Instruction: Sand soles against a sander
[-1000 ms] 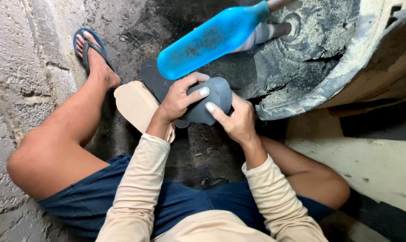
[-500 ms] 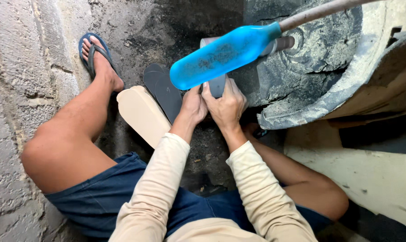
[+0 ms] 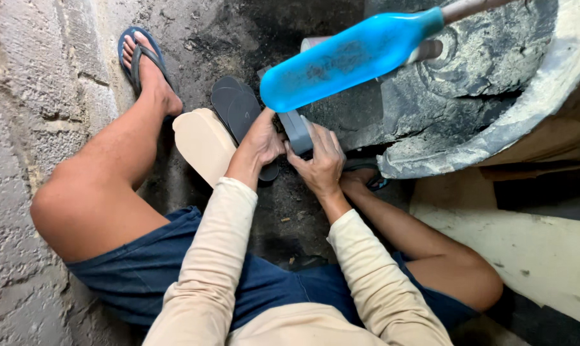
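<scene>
Both hands' fingers [image 3: 315, 138] clasping grey piece [image 3: 296, 131]

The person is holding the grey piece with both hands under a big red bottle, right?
Not quite. The head view shows both hands, left hand and right hand, on the grey piece, but the bottle above is blue, not red.

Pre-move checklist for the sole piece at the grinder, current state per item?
1. Both hands on grey sole piece: ok, left hand and right hand grip it.
2. Piece contacting the drum: cannot tell, blue handle covers the spot.
3. Fingers away from drum: cannot tell, same cover.
4. Sole stack within reach: ok, beside left hand.
5. Tan block out of the way: ok, left of hands.
6. Feet in sandals: left ok; right partly hidden.
</scene>
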